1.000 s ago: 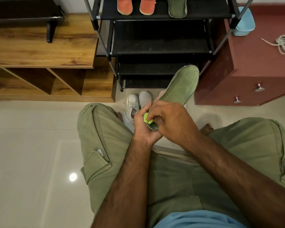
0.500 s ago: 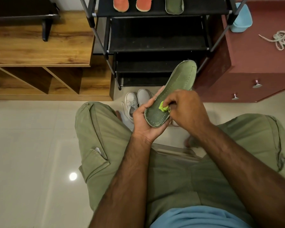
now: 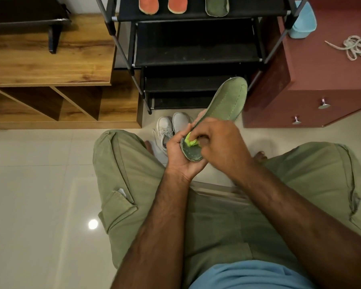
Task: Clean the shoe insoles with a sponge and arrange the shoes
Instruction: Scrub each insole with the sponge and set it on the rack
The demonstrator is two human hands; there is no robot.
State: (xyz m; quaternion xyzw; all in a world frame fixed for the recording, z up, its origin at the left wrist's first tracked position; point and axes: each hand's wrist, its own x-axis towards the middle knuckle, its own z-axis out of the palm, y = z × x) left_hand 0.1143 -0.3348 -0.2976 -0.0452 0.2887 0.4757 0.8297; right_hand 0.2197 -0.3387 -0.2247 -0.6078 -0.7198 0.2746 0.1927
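Observation:
A green insole (image 3: 227, 101) slants up to the right above my lap. My left hand (image 3: 181, 157) grips its heel end from below. My right hand (image 3: 219, 140) pinches a bright yellow-green sponge (image 3: 189, 140) and presses it on the heel part of the insole. A pair of white shoes (image 3: 171, 128) stands on the floor just beyond my hands. Two orange insoles (image 3: 163, 5) and another green insole (image 3: 216, 6) lie on the top shelf of the black shoe rack (image 3: 196, 57).
A wooden unit (image 3: 50, 65) with open compartments stands left of the rack. A dark red drawer cabinet (image 3: 321, 80) stands to the right, with a light blue container (image 3: 302, 19) and a coil of rope (image 3: 356, 49) on top. Pale floor tiles (image 3: 40, 184) spread to the left.
My right hand slid the sponge up the insole from the heel and then back down to the heel. The left hand kept its grip on the insole.

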